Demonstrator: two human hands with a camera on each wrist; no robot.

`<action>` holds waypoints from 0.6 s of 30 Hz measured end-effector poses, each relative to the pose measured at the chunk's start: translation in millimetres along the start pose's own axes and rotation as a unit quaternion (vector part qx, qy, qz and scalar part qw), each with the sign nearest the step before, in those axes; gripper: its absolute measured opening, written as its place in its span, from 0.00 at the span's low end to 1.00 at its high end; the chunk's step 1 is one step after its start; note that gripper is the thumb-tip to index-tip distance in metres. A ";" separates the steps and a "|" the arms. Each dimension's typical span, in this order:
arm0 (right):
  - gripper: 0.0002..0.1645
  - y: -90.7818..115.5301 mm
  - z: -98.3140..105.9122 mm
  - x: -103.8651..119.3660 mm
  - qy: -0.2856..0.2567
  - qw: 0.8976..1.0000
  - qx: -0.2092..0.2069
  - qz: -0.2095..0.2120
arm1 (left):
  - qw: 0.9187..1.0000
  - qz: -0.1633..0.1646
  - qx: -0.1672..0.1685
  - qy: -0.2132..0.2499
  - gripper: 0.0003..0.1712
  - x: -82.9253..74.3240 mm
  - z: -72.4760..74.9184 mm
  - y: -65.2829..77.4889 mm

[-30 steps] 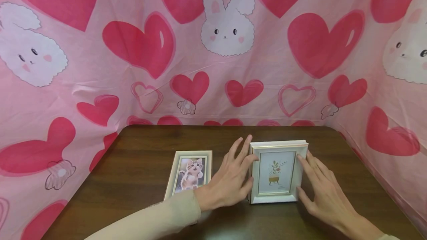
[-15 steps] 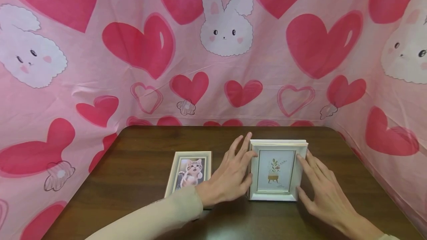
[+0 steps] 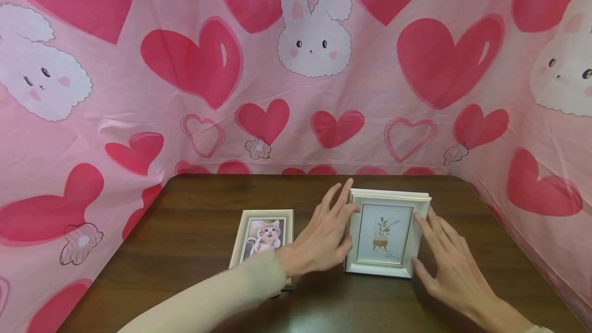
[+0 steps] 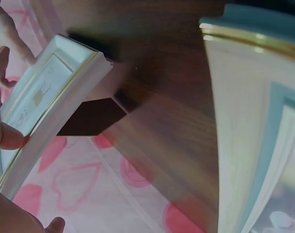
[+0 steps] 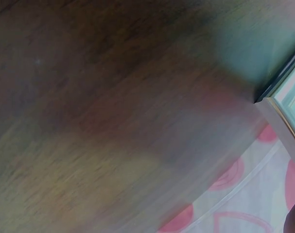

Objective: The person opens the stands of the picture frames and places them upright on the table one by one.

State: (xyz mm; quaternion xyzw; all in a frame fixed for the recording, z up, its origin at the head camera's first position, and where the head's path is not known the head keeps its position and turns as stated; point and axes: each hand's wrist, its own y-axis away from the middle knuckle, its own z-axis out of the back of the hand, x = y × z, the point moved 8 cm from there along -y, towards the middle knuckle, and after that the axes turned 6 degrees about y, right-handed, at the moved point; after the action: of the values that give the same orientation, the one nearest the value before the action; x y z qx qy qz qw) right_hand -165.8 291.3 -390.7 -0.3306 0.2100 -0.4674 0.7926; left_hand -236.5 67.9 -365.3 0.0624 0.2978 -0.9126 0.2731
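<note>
In the head view, a white picture frame (image 3: 384, 269) with thin gold trim stands upright on the table at right of centre, turned slightly. Its print shows a potted plant. My left hand (image 3: 324, 235) grips its left edge, a fingertip on the front and other fingers reaching up behind. On the opposite edge my right hand (image 3: 450, 261) holds it with fingers and thumb. The left wrist view shows the white frame (image 4: 64, 97) from the side, with a dark panel (image 4: 91, 117) behind it. A cream picture frame (image 3: 238, 238) with a kitten picture stands to the left, partly covered by my left forearm.
The dark brown wooden table (image 3: 185, 235) has rounded back corners. Pink cloth (image 3: 314, 91) printed with hearts and rabbits hangs behind it and on both sides. The cream frame stands close to the left sleeve (image 3: 222, 292).
Both hands have shifted the white frame slightly back and to the right, turning it a little. The kitten frame has stayed in place.
</note>
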 end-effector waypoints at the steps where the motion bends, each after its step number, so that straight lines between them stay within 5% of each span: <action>1: 0.50 -0.2 -0.2 -0.4 0.000 1.000 -0.001 0.000 | 1.000 -0.001 -0.002 -0.002 0.31 0.2 0.2 -0.8; 18: 0.52 -6.2 -2.3 -7.4 0.007 1.000 0.005 -0.002 | 1.000 0.009 0.022 0.014 0.33 10.0 -5.5 -12.4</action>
State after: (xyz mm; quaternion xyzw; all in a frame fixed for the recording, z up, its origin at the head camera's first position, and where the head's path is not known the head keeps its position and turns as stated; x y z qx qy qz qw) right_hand -174.5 295.0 -387.7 -0.3235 0.2123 -0.4726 0.7918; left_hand -251.8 74.8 -366.3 0.0836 0.2809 -0.9154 0.2760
